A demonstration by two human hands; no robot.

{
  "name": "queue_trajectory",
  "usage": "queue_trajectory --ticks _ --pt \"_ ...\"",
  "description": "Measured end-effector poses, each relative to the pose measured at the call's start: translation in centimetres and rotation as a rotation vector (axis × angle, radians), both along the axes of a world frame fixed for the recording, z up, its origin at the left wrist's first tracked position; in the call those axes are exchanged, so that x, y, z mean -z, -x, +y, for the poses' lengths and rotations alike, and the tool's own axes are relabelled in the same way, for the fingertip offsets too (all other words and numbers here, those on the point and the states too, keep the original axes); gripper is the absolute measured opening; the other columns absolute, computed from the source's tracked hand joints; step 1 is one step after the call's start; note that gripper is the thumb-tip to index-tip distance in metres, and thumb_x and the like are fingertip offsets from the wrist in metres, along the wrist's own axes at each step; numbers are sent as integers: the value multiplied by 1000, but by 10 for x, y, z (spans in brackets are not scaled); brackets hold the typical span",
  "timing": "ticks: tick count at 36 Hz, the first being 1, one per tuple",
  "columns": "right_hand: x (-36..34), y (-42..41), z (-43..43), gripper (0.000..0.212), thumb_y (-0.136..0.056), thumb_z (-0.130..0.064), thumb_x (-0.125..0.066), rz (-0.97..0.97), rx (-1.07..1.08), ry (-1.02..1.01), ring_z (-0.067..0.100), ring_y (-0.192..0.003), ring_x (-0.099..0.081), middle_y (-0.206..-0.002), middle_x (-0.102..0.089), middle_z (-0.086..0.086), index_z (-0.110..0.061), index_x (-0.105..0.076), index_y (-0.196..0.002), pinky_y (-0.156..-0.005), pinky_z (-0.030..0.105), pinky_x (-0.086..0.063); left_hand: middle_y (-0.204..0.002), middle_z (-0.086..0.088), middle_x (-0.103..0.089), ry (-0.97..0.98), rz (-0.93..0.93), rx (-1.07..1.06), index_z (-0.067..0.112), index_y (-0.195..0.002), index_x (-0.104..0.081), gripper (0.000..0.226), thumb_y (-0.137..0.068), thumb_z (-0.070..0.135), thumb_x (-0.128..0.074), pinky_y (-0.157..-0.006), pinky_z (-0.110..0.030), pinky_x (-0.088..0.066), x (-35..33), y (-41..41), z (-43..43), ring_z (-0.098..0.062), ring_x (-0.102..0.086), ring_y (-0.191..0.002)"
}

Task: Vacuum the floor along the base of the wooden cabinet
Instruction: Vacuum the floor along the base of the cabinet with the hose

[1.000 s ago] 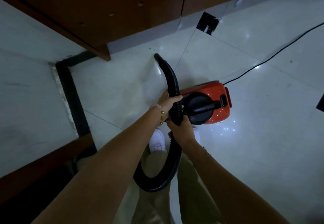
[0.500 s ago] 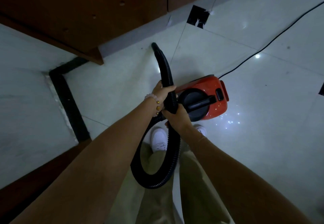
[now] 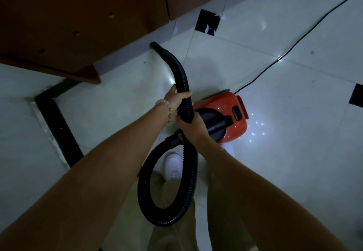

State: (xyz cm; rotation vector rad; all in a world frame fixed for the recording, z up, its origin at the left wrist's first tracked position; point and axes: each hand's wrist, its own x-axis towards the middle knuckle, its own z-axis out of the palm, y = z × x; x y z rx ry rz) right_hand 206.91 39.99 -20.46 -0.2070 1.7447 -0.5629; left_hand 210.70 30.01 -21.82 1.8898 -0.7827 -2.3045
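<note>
A black ribbed vacuum hose curves up from my hands, and its nozzle tip touches the grey plinth at the foot of the wooden cabinet. My left hand grips the hose from the left. Just below it, my right hand holds the hose too. The hose loops down in front of my legs and back up to the red canister vacuum, which stands on the white tiled floor right of my hands.
A black power cord runs from the vacuum to the upper right across the floor. Black tile insets sit at tile corners. A black strip borders the floor at left. My white shoe is under the hose loop.
The nozzle has moved from the open tile up against the cabinet plinth. Both hands keep their grip on the hose; the view has shifted slightly.
</note>
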Motion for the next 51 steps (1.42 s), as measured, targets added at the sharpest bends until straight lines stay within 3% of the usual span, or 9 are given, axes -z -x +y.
queue_trajectory --ticks 3,10,14,23,33,36,41,46,51 --pt "2 9 -5 50 -78 -34 -62 -15 -3 2 22 -58 -59 -85 -62 13 -3 -51 -117 -69 45 -57 -114 -11 -58 9 0 9 21 -139 -40 58 -87 14 -64 -89 -41 -54 5 9 -6 -26 -65 -84" --pt "1 31 -13 47 -83 -30 -63 -29 7 -14 27 -74 -61 -98 -66 19 -7 -47 -120 -77 49 -57 -106 -4 -60 25 15 10 22 -138 -41 56 -87 11 -62 -87 -36 -54 9 30 -13 -25 -66 -86" --pt "-3 43 -11 45 -85 -26 -63 -55 24 4 18 -57 -57 -89 -63 16 -2 -49 -120 -57 34 -51 -110 -7 -60 51 28 58 20 -136 -43 54 -87 9 -62 -91 -40 -54 7 42 -12 -29 -65 -91" --pt "-3 61 -1 37 -89 -18 -60 -98 65 26 10 -44 -52 -66 -57 3 -1 -47 -120 -43 21 -47 -113 -9 -59 61 30 90 19 -139 -41 58 -86 9 -63 -84 -37 -55 0 56 -4 -29 -65 -91" --pt "-3 60 -7 34 -89 -18 -60 -115 4 67 12 -47 -53 -68 -57 3 -4 -46 -117 -47 25 -49 -128 -20 -59 107 -38 11 17 -141 -39 61 -85 11 -63 -67 -30 -57 6 50 -6 -20 -66 -69" --pt "-6 54 -8 39 -88 -22 -61 -69 -21 84 18 -56 -56 -81 -60 9 -5 -45 -119 -61 38 -53 -109 -13 -63 127 -40 -1 19 -142 -37 64 -84 10 -63 -61 -26 -56 -1 47 -8 -20 -66 -69" --pt "-9 48 -13 39 -86 -26 -61 -38 -65 92 22 -65 -59 -90 -63 14 -9 -47 -118 -72 46 -56 -101 -8 -62 155 -44 -35 20 -141 -40 62 -84 12 -63 -74 -30 -56 -6 39 -12 -20 -66 -73" --pt "-7 49 -24 40 -81 -22 -61 -61 -142 95 20 -58 -58 -80 -61 9 -4 -50 -115 -58 35 -52 -102 -11 -60 153 -92 -100 14 -135 -46 51 -86 11 -62 -72 -31 -55 -7 33 -18 -22 -64 -74" --pt "-6 50 -36 42 -80 -21 -61 -74 -271 65 21 -68 -61 -90 -63 10 -4 -53 -117 -61 33 -52 -90 -10 -60 102 -155 -201 12 -124 -53 40 -85 11 -63 -89 -42 -54 -4 27 -23 -29 -63 -83"
